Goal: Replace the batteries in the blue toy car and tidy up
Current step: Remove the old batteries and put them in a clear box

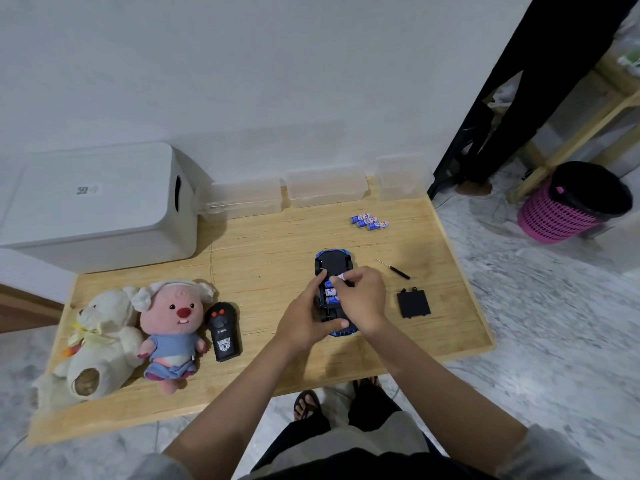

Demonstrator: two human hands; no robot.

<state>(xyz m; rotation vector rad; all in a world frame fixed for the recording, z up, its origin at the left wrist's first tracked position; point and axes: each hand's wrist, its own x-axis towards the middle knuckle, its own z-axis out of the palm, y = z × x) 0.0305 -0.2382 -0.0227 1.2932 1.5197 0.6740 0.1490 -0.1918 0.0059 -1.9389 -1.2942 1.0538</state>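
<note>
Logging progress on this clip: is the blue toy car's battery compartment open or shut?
Open. The blue toy car lies underside up with blue-labelled batteries exposed, and its flat black cover lies apart on the wooden table.

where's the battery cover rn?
Head view: the battery cover lies flat on the wooden table, just right of the right hand, below the small screwdriver.

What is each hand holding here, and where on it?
Left hand grips the upturned blue toy car along its side. Right hand pinches one end of a battery over the compartment.
</note>
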